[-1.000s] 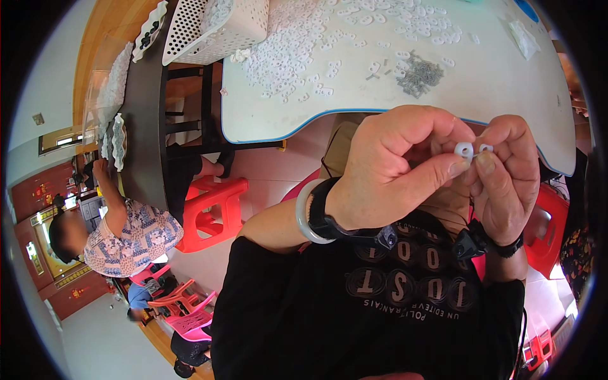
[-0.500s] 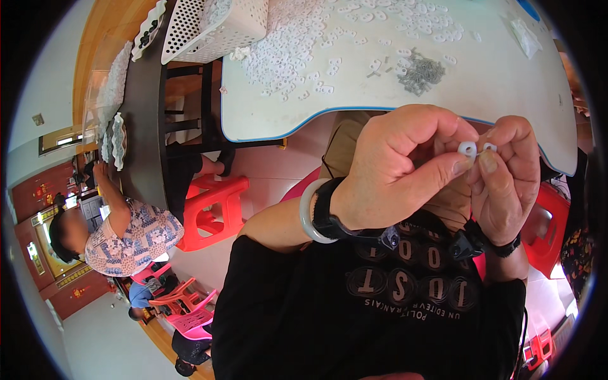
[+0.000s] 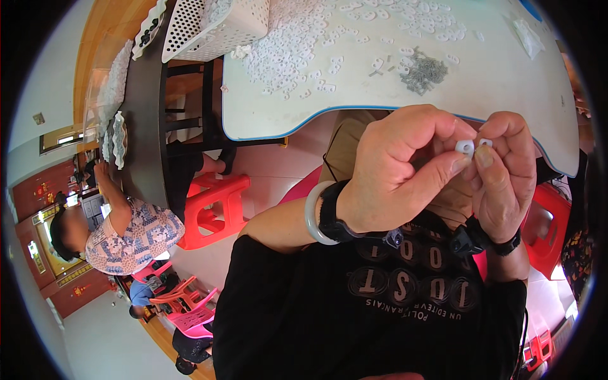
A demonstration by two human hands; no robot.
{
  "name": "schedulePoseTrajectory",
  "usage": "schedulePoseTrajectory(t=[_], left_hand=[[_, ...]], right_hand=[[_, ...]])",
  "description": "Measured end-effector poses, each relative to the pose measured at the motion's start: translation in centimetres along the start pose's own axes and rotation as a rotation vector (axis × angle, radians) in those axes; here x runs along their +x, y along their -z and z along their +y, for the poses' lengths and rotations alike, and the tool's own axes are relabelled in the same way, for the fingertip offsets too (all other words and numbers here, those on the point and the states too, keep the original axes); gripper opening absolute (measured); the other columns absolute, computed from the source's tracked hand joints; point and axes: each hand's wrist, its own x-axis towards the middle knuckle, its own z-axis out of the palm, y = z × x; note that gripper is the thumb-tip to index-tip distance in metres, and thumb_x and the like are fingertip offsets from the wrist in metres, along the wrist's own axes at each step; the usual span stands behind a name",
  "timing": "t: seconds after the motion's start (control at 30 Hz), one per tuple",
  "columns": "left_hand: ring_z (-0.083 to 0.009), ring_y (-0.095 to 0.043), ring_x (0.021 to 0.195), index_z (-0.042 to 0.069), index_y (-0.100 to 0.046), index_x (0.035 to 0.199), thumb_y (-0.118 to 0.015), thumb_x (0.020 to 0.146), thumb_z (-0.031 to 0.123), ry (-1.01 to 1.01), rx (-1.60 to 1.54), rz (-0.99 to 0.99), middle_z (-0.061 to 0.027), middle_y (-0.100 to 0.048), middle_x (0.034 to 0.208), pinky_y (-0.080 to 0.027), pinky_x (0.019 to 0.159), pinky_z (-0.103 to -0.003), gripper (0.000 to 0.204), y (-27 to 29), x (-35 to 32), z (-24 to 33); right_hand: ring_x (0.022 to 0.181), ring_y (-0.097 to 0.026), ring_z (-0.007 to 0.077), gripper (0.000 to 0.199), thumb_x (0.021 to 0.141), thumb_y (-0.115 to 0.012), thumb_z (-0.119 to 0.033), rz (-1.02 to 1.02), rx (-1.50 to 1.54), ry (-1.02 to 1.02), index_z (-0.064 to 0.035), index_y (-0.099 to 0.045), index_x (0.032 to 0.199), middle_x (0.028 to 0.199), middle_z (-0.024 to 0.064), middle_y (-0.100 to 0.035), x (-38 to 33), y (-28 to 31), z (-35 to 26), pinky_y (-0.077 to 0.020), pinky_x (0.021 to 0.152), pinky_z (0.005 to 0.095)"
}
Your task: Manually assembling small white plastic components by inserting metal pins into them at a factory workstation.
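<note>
Near the blue-edged table (image 3: 494,88) and red stool (image 3: 234,197), each hand (image 3: 394,174) (image 3: 506,183) pinches 1 white piece (image 3: 464,149).

A head-worn fisheye looks down on nearby fingers (image 3: 437,123).

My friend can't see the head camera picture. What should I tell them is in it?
A person's left hand and right hand each pinch a small white piece, held close together. Beyond them, a pale table bears scattered white pieces and a heap of thin grey parts.
</note>
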Motion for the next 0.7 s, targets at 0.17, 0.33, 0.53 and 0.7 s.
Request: schedulePoseTrajectory(t=[0.17,0.33,0.53,0.7], left_hand=[[-0.0054,-0.057,0.08,-0.005,-0.055,0.112,-0.055,0.09,-0.006,-0.012,-0.016,0.004,-0.0046,-0.061,0.095,-0.046,0.067,-0.018,0.022,-0.09,-0.05,-0.12],[-0.0047,-0.056,0.078,-0.005,-0.056,0.112,-0.056,0.09,-0.006,0.027,-0.066,0.01,-0.0038,-0.062,0.093,-0.047,0.065,-0.017,0.022,-0.13,-0.07,-0.11],[-0.0054,-0.057,0.079,-0.005,-0.056,0.112,-0.056,0.09,-0.005,0.02,-0.065,0.026,-0.0043,-0.062,0.093,-0.048,0.067,-0.018,0.022,-0.32,-0.16,-0.17],[-0.007,-0.059,0.079,-0.005,-0.055,0.112,-0.056,0.091,-0.004,-0.049,-0.003,0.018,-0.0059,-0.062,0.094,-0.05,0.07,-0.02,0.021,-0.41,-0.18,-0.27]], right_hand=[[0.068,-0.047,0.0051,0.019,0.093,-0.047,-0.003,-0.022,-0.043,0.052,0.0025,-0.045,0.111,0.081,0.0032,-0.055,-0.16,0.08,0.32,-0.0383,0.062,0.0181],[0.068,-0.047,0.0048,0.019,0.093,-0.047,-0.003,-0.019,-0.039,0.053,0.0027,-0.045,0.111,0.08,0.0024,-0.054,-0.12,0.15,0.35,-0.0378,0.061,0.0181],[0.068,-0.046,0.0044,0.021,0.093,-0.046,-0.003,-0.055,-0.085,0.037,0.0035,-0.044,0.113,0.078,0.0016,-0.053,-0.07,0.46,0.23,-0.0373,0.062,0.0184],[0.068,-0.045,0.0045,0.021,0.093,-0.045,-0.002,-0.056,-0.036,0.025,0.0044,-0.043,0.113,0.077,0.0026,-0.054,-0.37,0.2,-0.02,-0.0381,0.063,0.0186]])
